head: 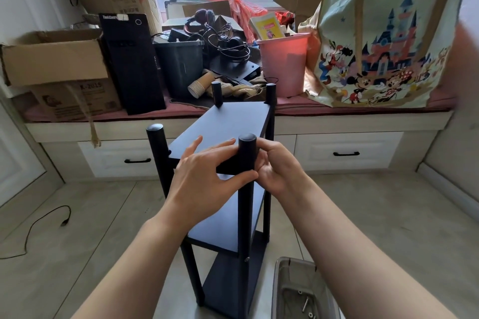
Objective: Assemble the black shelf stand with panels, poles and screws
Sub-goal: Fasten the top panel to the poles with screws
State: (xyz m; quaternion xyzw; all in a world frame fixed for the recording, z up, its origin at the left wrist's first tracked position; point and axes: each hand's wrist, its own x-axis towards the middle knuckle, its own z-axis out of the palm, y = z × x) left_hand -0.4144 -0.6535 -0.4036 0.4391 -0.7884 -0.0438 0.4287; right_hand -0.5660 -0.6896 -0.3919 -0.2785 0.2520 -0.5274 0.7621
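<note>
Both hands meet at the near right pole (246,160) of the black shelf stand (228,189), centre of frame. Left hand (204,184): fingers straight and spread across the near edge of the top panel (228,122), thumb under that edge, tip touching the pole; nothing gripped. Right hand (277,166): fingers curled in against the right side of the pole just below its cap; whether they pinch a screw or only the pole cannot be told.

Stand is upright on the tiled floor (77,228), 3 panels visible: top, middle (220,228), bottom (228,285). 4 poles rise above the top panel; near left pole (156,142), 2 far poles (217,93) at the back corners. One small screw head (247,259) shows on the near right pole beside the middle panel.

Lower right of frame: metal tray (282,282) on the floor, just beside the stand, holding loose screws (305,304).

Upper half of frame: window bench with cardboard box (57,70), black computer tower (132,65), pink bucket (285,65), cartoon-print bag (383,39). Black cable (39,225) lies on the floor at left.
</note>
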